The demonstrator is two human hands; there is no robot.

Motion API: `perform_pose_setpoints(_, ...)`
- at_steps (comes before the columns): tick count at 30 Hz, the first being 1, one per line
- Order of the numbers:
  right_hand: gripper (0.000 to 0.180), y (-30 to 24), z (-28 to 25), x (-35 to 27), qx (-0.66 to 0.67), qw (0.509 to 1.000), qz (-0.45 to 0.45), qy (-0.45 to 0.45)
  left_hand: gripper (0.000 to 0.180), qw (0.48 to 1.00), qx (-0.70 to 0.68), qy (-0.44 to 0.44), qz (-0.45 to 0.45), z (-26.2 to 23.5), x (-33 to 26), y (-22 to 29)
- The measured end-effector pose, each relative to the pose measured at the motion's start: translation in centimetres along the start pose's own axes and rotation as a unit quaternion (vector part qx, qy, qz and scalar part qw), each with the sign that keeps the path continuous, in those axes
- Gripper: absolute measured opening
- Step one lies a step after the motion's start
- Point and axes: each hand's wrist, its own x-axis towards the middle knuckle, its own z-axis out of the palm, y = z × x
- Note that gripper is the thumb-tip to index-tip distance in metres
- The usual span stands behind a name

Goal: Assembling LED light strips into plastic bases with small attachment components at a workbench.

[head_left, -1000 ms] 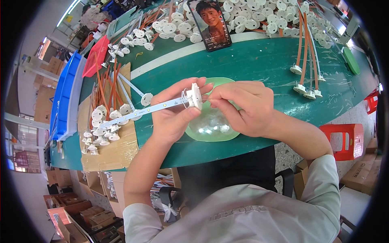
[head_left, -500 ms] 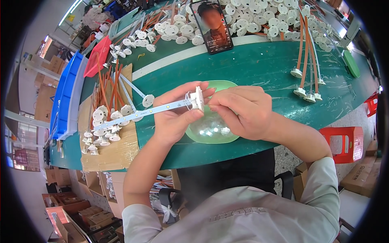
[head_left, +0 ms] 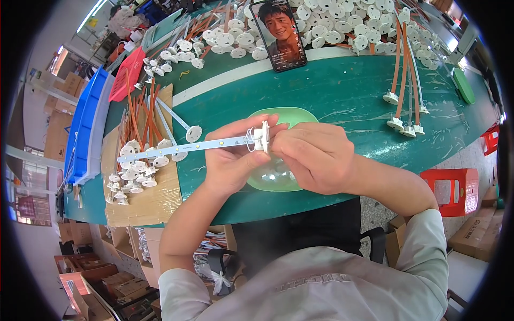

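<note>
Currently a long thin white LED strip (head_left: 182,148) with a small white end cap (head_left: 262,137) is held level above the green table (head_left: 342,91), over a pale green bowl (head_left: 289,115). The strip runs out to the left, its far end above a pile of white round discs on short strips (head_left: 136,168) lying on a cardboard sheet (head_left: 144,200). The left hand (head_left: 235,155) is closed around the strip just beside the cap, thumb below and fingers curled over the top. The right hand (head_left: 316,155) is bunched at the cap, its fingertips pinched in; exactly what is gripped cannot be told, since the knuckles hide it. A fine wire loop is seen at the cap.

To do the fitting well, the strip is best kept steady and straight by the left hand, while the cap is pressed squarely, not at an angle, so the thin strip is not bent.

Small clear or shiny bits are seen inside the bowl, too small to tell. Farther out, a smartphone (head_left: 278,32) is propped against a heap of white discs (head_left: 321,32), and orange-stemmed assemblies (head_left: 401,80) lie to the right. A blue crate (head_left: 88,123) and a red basket (head_left: 126,75) sit at the left edge.
</note>
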Motion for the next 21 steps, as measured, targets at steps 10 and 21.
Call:
perform_pose_setpoints(10,0.018,0.01,0.06,0.04,0.007,1.0,0.008,0.015,0.059,0.998,0.029,-0.046,0.024,-0.62,-0.16,-0.32)
perform_pose_setpoints(21,0.018,0.67,0.43,0.0,0.055,0.998,0.009,0.038,0.056,0.999,0.007,-0.033,0.019,-0.46,0.27,0.13)
